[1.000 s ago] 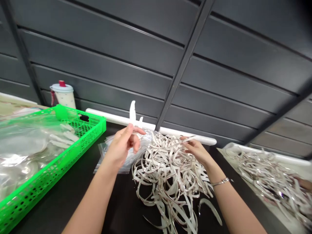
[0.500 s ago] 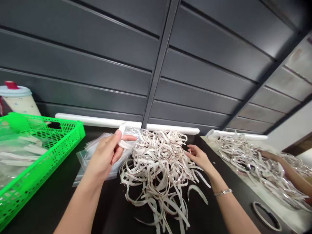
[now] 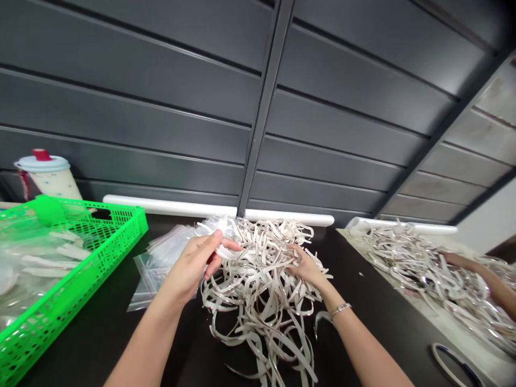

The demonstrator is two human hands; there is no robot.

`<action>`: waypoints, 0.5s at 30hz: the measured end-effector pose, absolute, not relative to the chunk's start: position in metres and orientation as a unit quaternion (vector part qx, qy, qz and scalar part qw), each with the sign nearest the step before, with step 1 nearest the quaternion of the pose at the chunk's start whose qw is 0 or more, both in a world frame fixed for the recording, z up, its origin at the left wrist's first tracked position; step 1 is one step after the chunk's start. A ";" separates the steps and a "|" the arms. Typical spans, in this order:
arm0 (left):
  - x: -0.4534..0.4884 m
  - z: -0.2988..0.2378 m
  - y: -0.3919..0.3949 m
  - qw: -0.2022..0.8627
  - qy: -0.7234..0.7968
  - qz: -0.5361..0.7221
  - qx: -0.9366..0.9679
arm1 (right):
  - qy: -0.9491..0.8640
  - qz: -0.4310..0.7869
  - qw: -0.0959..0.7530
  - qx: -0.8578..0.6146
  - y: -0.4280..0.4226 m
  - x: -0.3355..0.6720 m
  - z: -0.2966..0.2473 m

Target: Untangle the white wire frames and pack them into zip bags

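Observation:
A tangled heap of curved, whitish strips (image 3: 266, 290) with shiny edges lies on the dark table in front of me. My left hand (image 3: 201, 263), at the heap's left side, pinches a white curved strip (image 3: 223, 250) between thumb and fingers. On the heap's right part rests my right hand (image 3: 304, 266), its fingers bent in among the strips; whether it grips one is hidden. Clear zip bags (image 3: 165, 258) are stacked beyond and left of my left hand.
A green plastic crate (image 3: 116, 247) holding bagged strips stands at left, with a lidded cup (image 3: 54, 177) behind it. At right, another person's arm (image 3: 475, 271) reaches into a second strip heap (image 3: 423, 263). A ring-shaped roll (image 3: 455, 365) lies near the front right.
My right hand has moved left from the heap's edge into the strips. My left hand, still pinching its strip, has come slightly right and lower. The view has shifted a little.

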State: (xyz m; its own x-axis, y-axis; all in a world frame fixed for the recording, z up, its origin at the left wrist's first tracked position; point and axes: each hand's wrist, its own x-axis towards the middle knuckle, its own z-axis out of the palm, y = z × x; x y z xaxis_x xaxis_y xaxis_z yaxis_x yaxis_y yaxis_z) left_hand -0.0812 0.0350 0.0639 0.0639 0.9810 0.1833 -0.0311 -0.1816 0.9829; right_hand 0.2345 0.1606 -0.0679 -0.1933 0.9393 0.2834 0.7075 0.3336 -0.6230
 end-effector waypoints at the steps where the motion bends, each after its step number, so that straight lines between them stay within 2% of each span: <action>1: -0.081 0.064 0.035 0.477 0.428 0.528 0.558 | -0.756 0.163 0.328 -0.542 0.162 0.235 -0.062; 8: -0.083 0.065 0.037 0.478 0.425 0.524 0.562 | -0.796 0.003 0.384 -0.468 0.142 0.219 -0.029; 15: -0.083 0.067 0.033 0.476 0.429 0.528 0.558 | -0.890 -0.079 0.311 -0.325 0.076 0.182 -0.061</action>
State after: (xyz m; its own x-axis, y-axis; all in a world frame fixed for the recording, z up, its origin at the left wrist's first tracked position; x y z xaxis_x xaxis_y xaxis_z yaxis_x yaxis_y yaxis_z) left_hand -0.0830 0.0335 0.0666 0.0757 0.9806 0.1810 -0.0241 -0.1797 0.9834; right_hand 0.1821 0.0760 -0.0611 -0.5952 0.5293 0.6046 0.6276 0.7761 -0.0616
